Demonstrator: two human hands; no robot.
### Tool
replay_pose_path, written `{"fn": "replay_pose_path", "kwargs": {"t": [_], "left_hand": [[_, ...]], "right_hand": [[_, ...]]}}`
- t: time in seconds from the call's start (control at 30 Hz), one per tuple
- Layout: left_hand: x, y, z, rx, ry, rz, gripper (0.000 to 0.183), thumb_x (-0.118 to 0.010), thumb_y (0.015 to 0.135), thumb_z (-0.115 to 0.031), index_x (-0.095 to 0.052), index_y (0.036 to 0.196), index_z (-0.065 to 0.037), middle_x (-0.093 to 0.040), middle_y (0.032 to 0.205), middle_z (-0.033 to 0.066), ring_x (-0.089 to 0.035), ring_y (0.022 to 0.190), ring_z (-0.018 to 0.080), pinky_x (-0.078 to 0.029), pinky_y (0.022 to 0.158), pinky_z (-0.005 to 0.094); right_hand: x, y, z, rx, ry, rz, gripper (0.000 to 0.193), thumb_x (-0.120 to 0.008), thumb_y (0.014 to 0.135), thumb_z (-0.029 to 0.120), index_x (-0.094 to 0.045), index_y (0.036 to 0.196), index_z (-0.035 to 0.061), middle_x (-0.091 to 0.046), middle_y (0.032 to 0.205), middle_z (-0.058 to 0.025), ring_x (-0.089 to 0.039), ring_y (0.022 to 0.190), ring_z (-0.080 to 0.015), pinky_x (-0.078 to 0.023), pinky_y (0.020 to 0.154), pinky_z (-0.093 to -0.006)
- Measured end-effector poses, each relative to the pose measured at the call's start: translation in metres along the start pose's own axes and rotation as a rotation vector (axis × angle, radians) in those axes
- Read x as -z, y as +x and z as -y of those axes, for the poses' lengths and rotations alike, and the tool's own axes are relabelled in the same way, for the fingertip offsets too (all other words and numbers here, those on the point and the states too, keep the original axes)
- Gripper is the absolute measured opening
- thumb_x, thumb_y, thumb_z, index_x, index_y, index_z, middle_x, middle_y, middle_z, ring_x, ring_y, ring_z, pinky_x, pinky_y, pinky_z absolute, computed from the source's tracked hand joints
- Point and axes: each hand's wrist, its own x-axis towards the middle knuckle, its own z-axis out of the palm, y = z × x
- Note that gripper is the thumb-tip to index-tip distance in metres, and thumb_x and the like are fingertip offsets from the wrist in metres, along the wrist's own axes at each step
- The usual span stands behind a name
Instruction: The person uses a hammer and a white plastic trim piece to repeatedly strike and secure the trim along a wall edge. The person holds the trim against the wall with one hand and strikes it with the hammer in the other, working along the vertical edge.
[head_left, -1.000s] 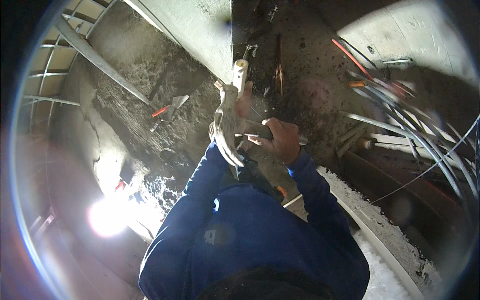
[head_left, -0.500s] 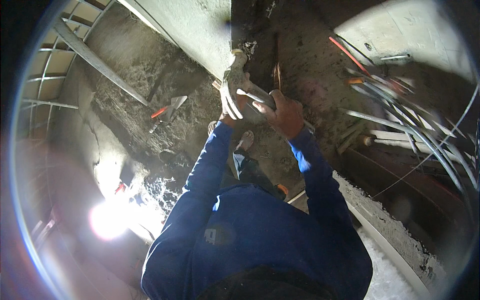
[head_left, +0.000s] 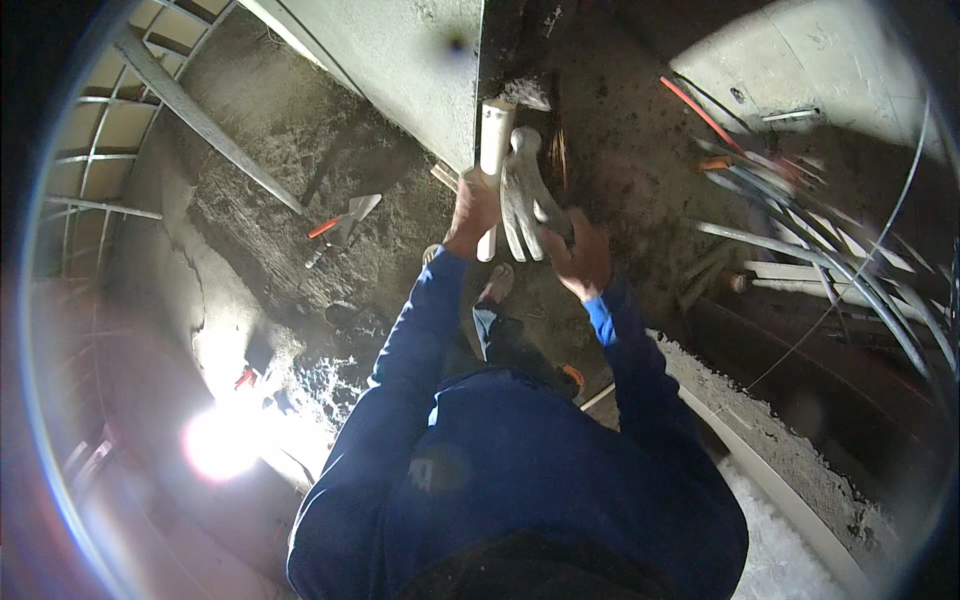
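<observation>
My left hand (head_left: 473, 214) is closed around a pale, pipe-like bar (head_left: 495, 140) that stands out above and below the fingers. Beside it, to the right, is a whitish, dust-coated claw hammer (head_left: 522, 195), its rounded face away from me and its claw prongs toward me. The hammer's handle slants down to my right hand (head_left: 582, 258), whose fingers are closed on it. A narrow gap shows between bar and hammer head. Just past the bar is the corner of a pale, flat-faced block (head_left: 410, 75).
On the rough floor to the left lies a trowel (head_left: 358, 212) with an orange handle. A long bar (head_left: 205, 125) leans at upper left near a metal grid (head_left: 95, 150). Several rods and pipes (head_left: 850, 260) are heaped at right. A bright lamp (head_left: 222, 440) glares at lower left.
The hammer head has swung to the right, off my left hand, and its claws now point more toward me. The pale bar has come into view. My right hand has shifted slightly nearer.
</observation>
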Motion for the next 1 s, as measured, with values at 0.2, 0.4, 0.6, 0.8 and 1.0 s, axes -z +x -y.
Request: {"fn": "replay_pose_path", "kwargs": {"t": [0.2,0.4,0.6,0.8,1.0], "left_hand": [[0.002,-0.059,0.011,0.286,0.400,0.080,0.030,-0.066,0.086,-0.030,-0.065,0.098,-0.003,-0.068,0.085,0.0217,-0.067,0.080,0.0379,-0.052,0.070,0.0423],[0.037,-0.099,0.024,0.508,0.754,0.078,0.039,-0.064,0.085,-0.039,-0.059,0.102,-0.005,-0.067,0.087,0.0228,-0.065,0.084,0.0431,-0.050,0.074,0.0499],[0.039,-0.087,-0.002,0.224,0.663,-0.083,0.027,-0.068,0.085,-0.024,-0.056,0.093,-0.001,-0.058,0.070,0.0128,-0.056,0.059,0.0211,-0.045,0.055,0.0370],[0.025,-0.021,-0.029,0.068,0.520,-0.235,0.034,-0.068,0.089,-0.032,-0.057,0.085,-0.001,-0.060,0.066,0.0106,-0.060,0.058,0.0158,-0.047,0.052,0.0344],[0.025,0.004,0.010,0.021,0.947,0.001,0.038,-0.070,0.086,-0.035,-0.060,0.096,0.000,-0.066,0.074,0.0181,-0.066,0.068,0.0329,-0.051,0.061,0.0407]], "right_hand": [[-0.031,-0.100,-0.057,0.370,-0.406,-0.182,0.039,-0.068,0.088,0.029,-0.059,0.117,0.0057,-0.063,0.094,-0.0246,-0.064,0.076,-0.0387,-0.049,0.058,-0.0474],[-0.045,-0.149,-0.039,-0.980,0.675,0.038,0.022,-0.066,0.090,0.029,-0.053,0.092,0.0108,-0.050,0.072,-0.0080,-0.049,0.055,-0.0199,-0.035,0.046,-0.0352],[-0.036,-0.134,-0.019,-0.972,0.855,-0.197,0.035,-0.067,0.091,0.038,-0.047,0.077,0.0126,-0.040,0.054,0.0051,-0.035,0.042,-0.0052,-0.025,0.040,-0.0273],[-0.031,-0.083,0.004,-0.758,0.543,0.070,0.061,-0.062,0.087,0.058,-0.065,0.106,0.0004,-0.069,0.090,-0.0180,-0.065,0.084,-0.0308,-0.049,0.076,-0.0408],[-0.023,-0.043,0.019,-0.527,0.340,0.208,0.081,-0.056,0.085,0.067,-0.058,0.119,-0.0062,-0.065,0.105,-0.0322,-0.064,0.100,-0.0435,-0.050,0.087,-0.0461]]}}
